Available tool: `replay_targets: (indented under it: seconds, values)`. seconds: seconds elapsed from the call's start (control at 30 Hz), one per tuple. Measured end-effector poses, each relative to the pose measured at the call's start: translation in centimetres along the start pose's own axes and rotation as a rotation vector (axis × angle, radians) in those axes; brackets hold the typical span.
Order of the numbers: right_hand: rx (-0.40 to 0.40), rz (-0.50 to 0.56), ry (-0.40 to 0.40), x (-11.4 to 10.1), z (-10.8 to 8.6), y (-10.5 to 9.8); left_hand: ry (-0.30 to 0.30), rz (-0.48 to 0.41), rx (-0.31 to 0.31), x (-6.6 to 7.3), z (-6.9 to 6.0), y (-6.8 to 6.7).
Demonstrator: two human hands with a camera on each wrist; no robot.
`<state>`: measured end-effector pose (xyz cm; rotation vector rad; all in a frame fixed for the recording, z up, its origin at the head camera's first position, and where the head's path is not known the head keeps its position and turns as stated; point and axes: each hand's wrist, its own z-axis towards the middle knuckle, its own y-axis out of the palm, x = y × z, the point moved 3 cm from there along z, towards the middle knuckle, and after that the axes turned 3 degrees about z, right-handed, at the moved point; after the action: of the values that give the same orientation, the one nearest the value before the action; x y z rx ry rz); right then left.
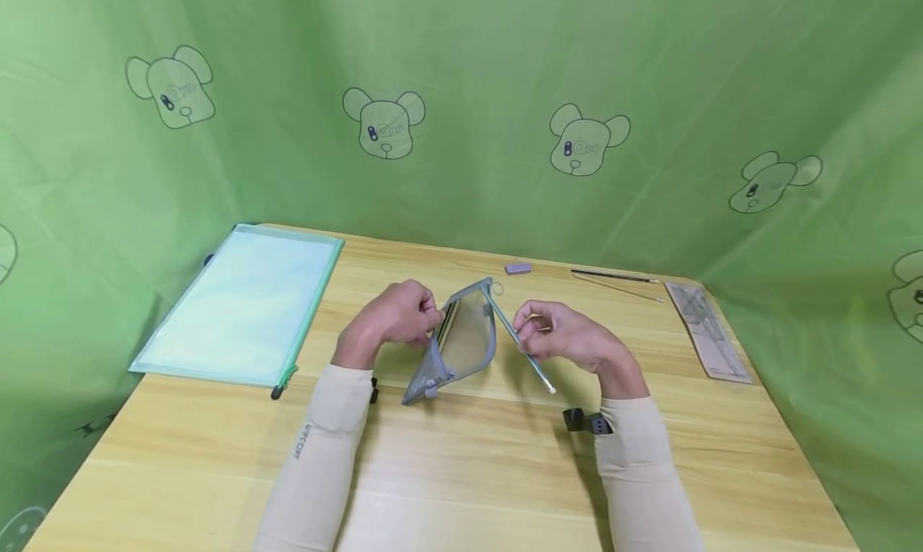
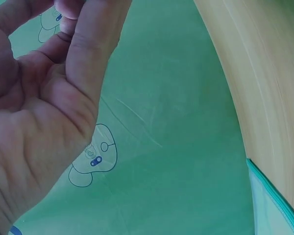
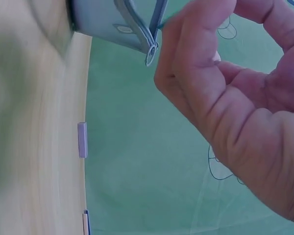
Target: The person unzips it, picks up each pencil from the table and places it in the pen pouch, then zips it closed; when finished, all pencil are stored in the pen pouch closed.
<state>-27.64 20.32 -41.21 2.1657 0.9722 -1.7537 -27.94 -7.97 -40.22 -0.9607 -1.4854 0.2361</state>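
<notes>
My left hand (image 1: 404,312) grips the upper left edge of a grey mesh zip pouch (image 1: 467,352), whose mouth gapes toward the right. Dark lines run along that edge; I cannot tell whether they belong to a thing inside. Between thumb and fingers, my right hand (image 1: 566,340) pinches a teal pencil (image 1: 539,369), tilted, its far end at the pouch's top corner and its white-tipped end pointing down toward me. A zip-pull ring (image 3: 150,55) shows at the pouch's corner in the right wrist view. The left wrist view hides what the left fingertips (image 2: 68,7) hold.
A light-blue zip document folder (image 1: 241,304) lies at the left. Along the back edge are a purple eraser (image 1: 517,268), a black pencil (image 1: 613,275) and a wood-coloured pencil (image 1: 622,287). A flat clear-and-pink packet (image 1: 708,332) lies at the right edge. Green curtain (image 1: 469,191) surrounds the table.
</notes>
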Motion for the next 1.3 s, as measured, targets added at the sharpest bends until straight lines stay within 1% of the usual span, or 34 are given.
replay_targets:
  seconds: [0.1,0.2,0.27,0.43,0.5,0.57,0.73,0.87,0.97,1.07,1.2,1.3]
  values:
    - [0.000,-0.016,0.001,0.0,-0.1,-0.1,0.002,-0.004,-0.004,0.0,0.1,0.0]
    - [0.014,-0.022,0.007,0.1,0.1,0.0,0.017,-0.027,-0.025,0.1,0.2,0.3]
    - [0.037,-0.020,0.015,0.3,0.4,0.2,0.045,-0.036,-0.046,0.3,0.2,0.6]
    - [0.117,-0.050,0.017,0.5,1.1,0.7,0.147,-0.065,-0.114,0.7,0.2,1.3]
    - [0.144,-0.065,0.010,0.3,1.2,1.0,0.174,-0.078,-0.134,0.9,0.2,1.4]
    - [0.166,-0.073,-0.002,0.1,1.3,1.3,0.188,-0.080,-0.141,1.0,0.2,1.5]
    - [0.226,-0.128,-0.037,-0.5,1.8,2.5,0.204,-0.059,-0.144,1.4,0.2,1.7]
    - [0.294,-0.191,-0.032,-0.7,2.4,3.7,0.214,-0.039,-0.148,1.3,0.3,1.7]
    - [0.337,-0.221,-0.018,-0.8,2.8,4.5,0.200,-0.037,-0.146,1.2,0.3,1.6]
    - [0.355,-0.259,-0.013,-0.8,3.1,4.8,0.184,-0.055,-0.141,1.1,0.4,1.7]
    - [0.373,-0.331,-0.019,-1.1,3.1,4.5,0.194,-0.103,-0.141,1.1,0.7,2.2]
    - [0.389,-0.335,-0.036,-0.9,3.1,4.8,0.192,-0.070,-0.145,1.0,0.8,2.3]
